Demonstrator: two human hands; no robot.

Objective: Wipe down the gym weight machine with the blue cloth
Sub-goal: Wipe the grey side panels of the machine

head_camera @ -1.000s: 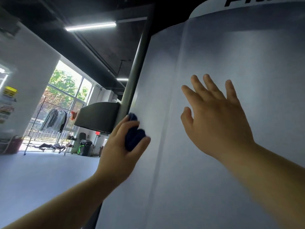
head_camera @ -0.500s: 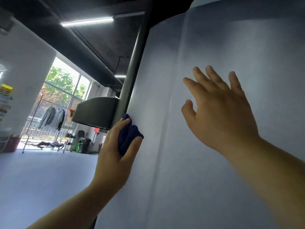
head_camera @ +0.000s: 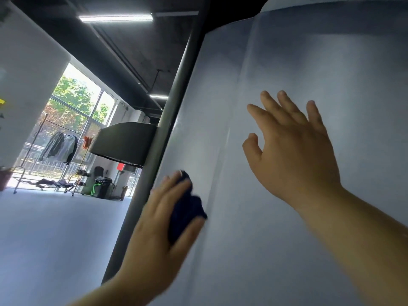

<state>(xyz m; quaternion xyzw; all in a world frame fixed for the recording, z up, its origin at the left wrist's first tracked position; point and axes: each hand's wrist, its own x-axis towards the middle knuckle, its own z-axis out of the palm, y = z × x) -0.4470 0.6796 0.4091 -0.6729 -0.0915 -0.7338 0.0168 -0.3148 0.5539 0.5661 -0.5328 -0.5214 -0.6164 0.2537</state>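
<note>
The pale gray panel (head_camera: 309,217) of the weight machine fills my view from 12 o'clock round to 6 o'clock. A gray metal post (head_camera: 154,155) runs along its left edge, with a dark pad (head_camera: 125,142) jutting out at 9 o'clock. My right hand (head_camera: 293,155) lies open on or just off the panel, I cannot tell which, fingers (head_camera: 268,102) spread, pointing toward 11 o'clock. My left hand (head_camera: 154,235), at 7 o'clock, is blurred; its fingers (head_camera: 174,184) and thumb pinch the bunched blue cloth (head_camera: 185,213) against the panel, just beside the post.
</note>
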